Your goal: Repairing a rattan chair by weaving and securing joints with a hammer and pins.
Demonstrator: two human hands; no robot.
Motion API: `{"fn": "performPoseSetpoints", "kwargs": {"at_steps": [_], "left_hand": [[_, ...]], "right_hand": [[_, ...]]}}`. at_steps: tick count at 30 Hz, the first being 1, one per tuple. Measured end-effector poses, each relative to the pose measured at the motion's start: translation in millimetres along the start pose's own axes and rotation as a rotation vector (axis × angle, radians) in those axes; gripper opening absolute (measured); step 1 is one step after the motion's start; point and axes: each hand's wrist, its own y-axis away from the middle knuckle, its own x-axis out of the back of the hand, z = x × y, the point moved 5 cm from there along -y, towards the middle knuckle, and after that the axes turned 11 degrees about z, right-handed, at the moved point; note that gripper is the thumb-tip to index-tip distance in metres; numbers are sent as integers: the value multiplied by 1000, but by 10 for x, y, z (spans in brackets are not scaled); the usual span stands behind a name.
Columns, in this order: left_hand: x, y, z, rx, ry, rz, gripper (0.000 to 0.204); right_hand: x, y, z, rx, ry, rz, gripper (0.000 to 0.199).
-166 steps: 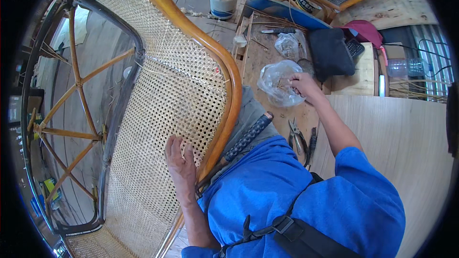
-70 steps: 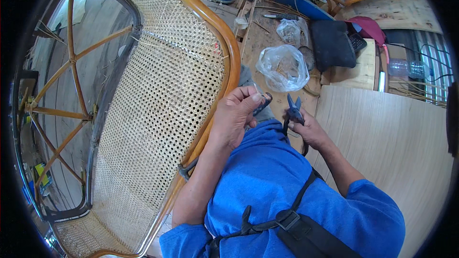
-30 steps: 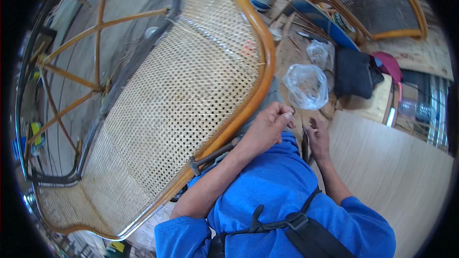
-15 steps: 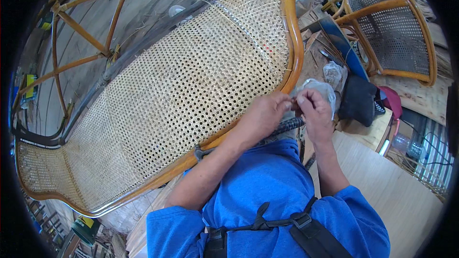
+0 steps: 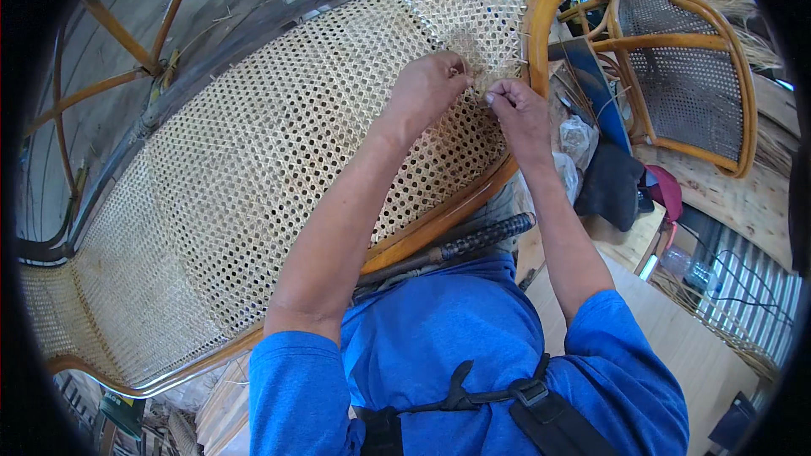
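Both hands are up at the far edge of the woven cane panel point(image 5: 279, 160), right where it meets the curved orange wooden frame point(image 5: 541, 8). The left hand point(image 5: 431, 89) has its fingers bunched together and pressed onto the weave, pinching at a frayed, fuzzy patch of cane point(image 5: 473, 51). The right hand point(image 5: 515, 110) sits just beside it, thumb and fingertips pinched on something thin at that same spot; too small to tell exactly what, looks like a cane strand. The two hands are nearly touching.

The panel stretches off to the left and near side, propped across the person's lap. A dark textured handle point(image 5: 486, 236) pokes out under the frame near the blue shirt point(image 5: 448, 355). Over on the right there's a second cane chair point(image 5: 684, 76), a crumpled clear plastic bag point(image 5: 579, 139) and a black pouch point(image 5: 612, 190) on a wooden tabletop point(image 5: 629, 241).
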Motion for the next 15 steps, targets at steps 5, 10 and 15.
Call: {"fn": "performPoseSetpoints", "kwargs": {"at_steps": [5,10,15], "left_hand": [[-73,-69,-43,-99,-53,-6,21],[-92,-43,-56,-235,-65,199,20],[-100,-33,-52,-210,-64,205,19]], "right_hand": [[-65,48,-1,39,51,95,9],[-85,110,-108,121,80,174,7],[-95,224,-223,294,182,269,5]]}}
